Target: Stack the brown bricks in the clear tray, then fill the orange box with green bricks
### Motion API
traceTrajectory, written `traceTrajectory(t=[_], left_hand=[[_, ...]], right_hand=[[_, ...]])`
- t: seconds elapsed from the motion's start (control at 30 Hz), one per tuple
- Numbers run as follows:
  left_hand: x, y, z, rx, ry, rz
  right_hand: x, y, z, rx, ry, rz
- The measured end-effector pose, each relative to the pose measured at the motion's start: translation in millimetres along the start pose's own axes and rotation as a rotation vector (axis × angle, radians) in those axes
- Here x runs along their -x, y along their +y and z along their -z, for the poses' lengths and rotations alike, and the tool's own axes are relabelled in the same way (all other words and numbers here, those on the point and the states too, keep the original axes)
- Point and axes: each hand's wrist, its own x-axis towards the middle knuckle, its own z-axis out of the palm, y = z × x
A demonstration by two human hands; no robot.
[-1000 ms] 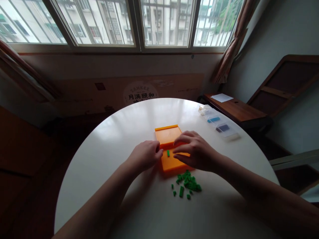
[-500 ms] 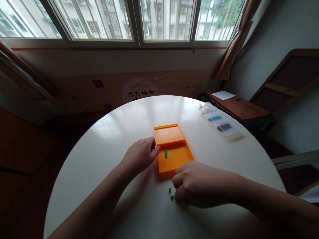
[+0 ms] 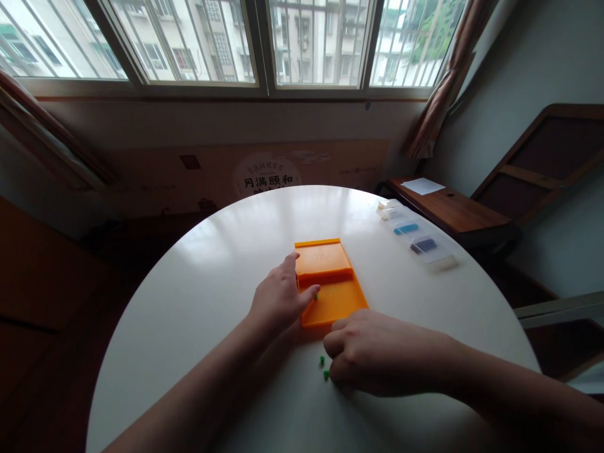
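Orange case (image 3: 336,297) on the round white table (image 3: 212,270), two shallow halves laid out flat, with a raised ridge between them. Left hand (image 3: 278,292) at the left side of the case, thumb and forefinger spread apart: forefinger along the side, thumb out over the near half. Contact with the case not certain. Green piece (image 3: 316,297) inside the near half, mostly covered by that thumb. Half a second earlier, same piece in full view, thumb only at the side; at present, by judgement, a steadying or adjusting of case or piece. Right hand (image 3: 368,349) just in front of the near side of the case, fingers curled down; anything held there impossible to tell. Over the case a second ago, now low at the tabletop: in all likelihood, picking among small pieces. Two green bits (image 3: 324,368) in front of the case, just beside the right fingertips.

Edges and room: wide span of tabletop to the left of the case, more beyond it up to the curved rim. To the right of the case and farther back, clear plastic box (image 3: 436,259) near the rim, well apart from both hands. Tightest space between case and right hand.
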Motion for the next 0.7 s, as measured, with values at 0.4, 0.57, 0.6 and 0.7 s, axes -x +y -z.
traceTrajectory(t=[0.4,0.57,0.6,0.7], left_hand=[[-2,2,-0.1,0.014,-0.008,0.007],[-2,3,5.8,0.035,-0.037,-0.008],[-2,3,8.8,0.043,-0.054,-0.003],[-3,1,20.2,0.035,-0.101,0.046]], right_hand=[[7,54,4,0.111,0.338,-0.282],[-4,61,-7,0.158,0.263,-0.291],[-6,61,-8,0.16,0.259,-0.293],[-11,60,-10,0.178,0.271,-0.303]])
